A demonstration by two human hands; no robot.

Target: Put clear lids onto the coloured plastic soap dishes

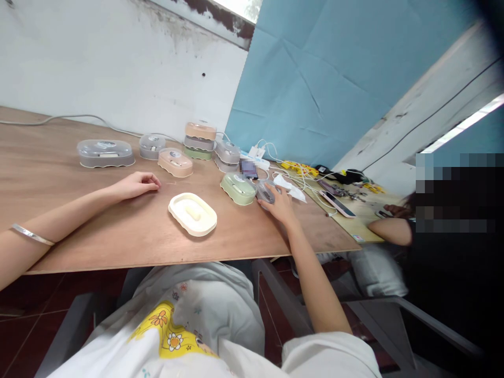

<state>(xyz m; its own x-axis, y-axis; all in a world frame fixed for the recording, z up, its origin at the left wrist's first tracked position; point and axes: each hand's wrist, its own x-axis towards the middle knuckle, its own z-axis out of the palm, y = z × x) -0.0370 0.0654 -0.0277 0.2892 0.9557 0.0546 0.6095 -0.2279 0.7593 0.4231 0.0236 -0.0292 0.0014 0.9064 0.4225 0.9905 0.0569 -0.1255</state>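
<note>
My left hand rests on its side on the wooden table, fingers loosely bent and apart from the thumb, holding nothing. A cream oval dish with a raised middle lies between my two hands. To its right, my right hand has its fingers over a small grey box with a clear lid, partly covering it. Touching or very close to that box is a green box with a clear lid. Behind my left hand sit a peach lidded box and a long grey lidded box.
Near the wall stand a small grey box, a stack of peach, grey and green boxes and two stacked grey ones. White cables, a tissue and a phone lie rightward. Another person sits at right.
</note>
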